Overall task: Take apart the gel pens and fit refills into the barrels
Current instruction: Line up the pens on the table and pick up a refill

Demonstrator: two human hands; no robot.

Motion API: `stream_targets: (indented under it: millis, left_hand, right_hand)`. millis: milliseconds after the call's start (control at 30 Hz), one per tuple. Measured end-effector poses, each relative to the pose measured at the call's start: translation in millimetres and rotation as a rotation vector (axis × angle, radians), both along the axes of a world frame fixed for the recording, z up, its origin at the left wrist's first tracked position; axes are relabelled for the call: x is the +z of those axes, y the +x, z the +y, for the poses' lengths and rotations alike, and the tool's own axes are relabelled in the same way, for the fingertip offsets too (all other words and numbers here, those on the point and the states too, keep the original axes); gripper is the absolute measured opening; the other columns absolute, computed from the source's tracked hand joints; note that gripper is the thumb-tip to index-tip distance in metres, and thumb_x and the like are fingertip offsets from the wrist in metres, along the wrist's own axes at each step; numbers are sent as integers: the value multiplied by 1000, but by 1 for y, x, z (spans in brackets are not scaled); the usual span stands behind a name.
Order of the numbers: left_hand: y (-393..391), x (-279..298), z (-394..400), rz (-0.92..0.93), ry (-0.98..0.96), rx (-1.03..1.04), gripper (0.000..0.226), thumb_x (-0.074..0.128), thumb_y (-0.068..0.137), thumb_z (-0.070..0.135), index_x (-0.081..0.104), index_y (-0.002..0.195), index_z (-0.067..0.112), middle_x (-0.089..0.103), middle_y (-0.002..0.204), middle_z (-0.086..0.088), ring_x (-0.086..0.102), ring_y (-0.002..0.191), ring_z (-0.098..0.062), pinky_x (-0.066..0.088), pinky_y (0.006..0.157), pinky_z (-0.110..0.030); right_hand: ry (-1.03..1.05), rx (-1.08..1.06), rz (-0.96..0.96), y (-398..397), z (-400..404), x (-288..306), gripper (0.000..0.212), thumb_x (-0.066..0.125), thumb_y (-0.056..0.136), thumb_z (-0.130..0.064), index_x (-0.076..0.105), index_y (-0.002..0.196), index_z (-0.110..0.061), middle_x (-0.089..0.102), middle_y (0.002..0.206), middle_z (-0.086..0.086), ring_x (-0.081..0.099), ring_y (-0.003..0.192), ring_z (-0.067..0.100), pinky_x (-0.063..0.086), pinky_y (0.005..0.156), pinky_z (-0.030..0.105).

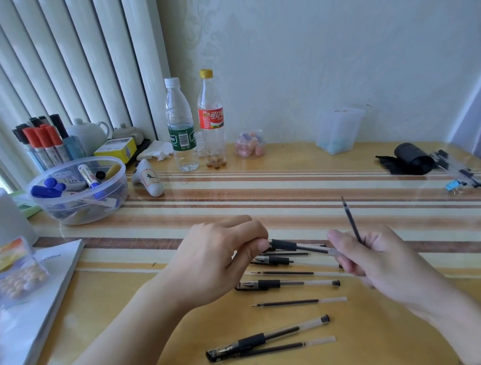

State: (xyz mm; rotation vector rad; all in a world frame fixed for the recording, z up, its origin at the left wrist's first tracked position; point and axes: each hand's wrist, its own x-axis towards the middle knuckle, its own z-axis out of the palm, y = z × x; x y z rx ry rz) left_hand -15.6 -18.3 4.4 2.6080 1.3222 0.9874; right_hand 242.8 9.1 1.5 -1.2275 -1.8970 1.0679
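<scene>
My left hand (223, 254) pinches the grip end of a clear gel pen barrel with a black rubber grip (300, 246), held level just above the table. My right hand (375, 256) holds the barrel's other end and also a black refill (351, 221) that sticks up and away between its fingers. Below the hands lie several more pens and loose refills in a rough column: a capped pen (288, 284), a bare refill (297, 301), and another capped pen (268, 338) with a refill beside it near the front edge.
A clear bowl of markers (78, 189) stands at the left, with a marker cup, teapots and a yellow box behind it. Two bottles (195, 123) stand at the back, with a small jar (250, 143) and a clear box (339, 131). A black roll (412, 158) lies at the right, a booklet (38, 301) at the left.
</scene>
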Motion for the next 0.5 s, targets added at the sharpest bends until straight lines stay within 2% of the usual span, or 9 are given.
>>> stream_targets:
  millis: [133, 233, 300, 367, 433, 467, 500]
  left_hand:
    - [2, -2, 0, -13, -13, 22, 25, 39, 100, 31, 48, 80, 20, 48, 70, 10, 45, 61, -12, 43, 52, -39]
    - [3, -3, 2, -64, -57, 29, 29, 38, 100, 29, 45, 75, 17, 45, 64, 4, 44, 57, -19, 40, 50, -42]
    - [4, -2, 3, -111, -73, 42, 31, 36, 100, 32, 42, 72, 20, 42, 60, 4, 42, 56, -20, 39, 49, -41]
    - [4, -2, 3, -144, -74, 71, 32, 39, 100, 31, 39, 69, 24, 40, 57, 5, 41, 54, -18, 37, 47, -38]
    - [3, -2, 4, -177, -80, 79, 34, 42, 100, 29, 38, 67, 24, 40, 56, 4, 40, 52, -18, 35, 47, -37]
    - [3, -2, 3, -189, -83, 71, 34, 43, 101, 28, 39, 67, 24, 40, 56, 3, 40, 52, -18, 35, 47, -37]
    - [3, -2, 3, -198, -86, 67, 35, 43, 101, 28, 39, 66, 24, 41, 55, 2, 39, 52, -19, 34, 47, -36]
  right_hand:
    - [157, -84, -53, -4, 0, -9, 57, 45, 85, -65, 57, 56, -17, 41, 44, -1, 42, 47, 18, 38, 53, 28]
    - [282, -126, -73, -6, -3, -9, 50, 53, 84, -62, 56, 62, -17, 45, 49, -2, 44, 48, 13, 38, 52, 27]
    - [278, -131, -16, -9, -6, -6, 31, 65, 76, -50, 56, 71, -21, 53, 59, -7, 51, 52, 16, 41, 56, 26]
    - [239, -113, 51, -12, -7, -3, 23, 67, 73, -46, 58, 81, -26, 59, 64, -9, 57, 56, 22, 45, 61, 26]
    - [176, -90, 97, -13, -8, -2, 26, 58, 80, -49, 65, 96, -30, 66, 63, 2, 63, 55, 8, 49, 67, 21]
    - [138, -84, 90, -13, -9, -2, 34, 52, 83, -52, 70, 93, -25, 67, 60, 6, 65, 56, 4, 49, 67, 20]
    - [104, -91, 45, -12, -8, -3, 47, 47, 85, -56, 72, 77, -17, 68, 59, 7, 68, 60, 3, 52, 69, 26]
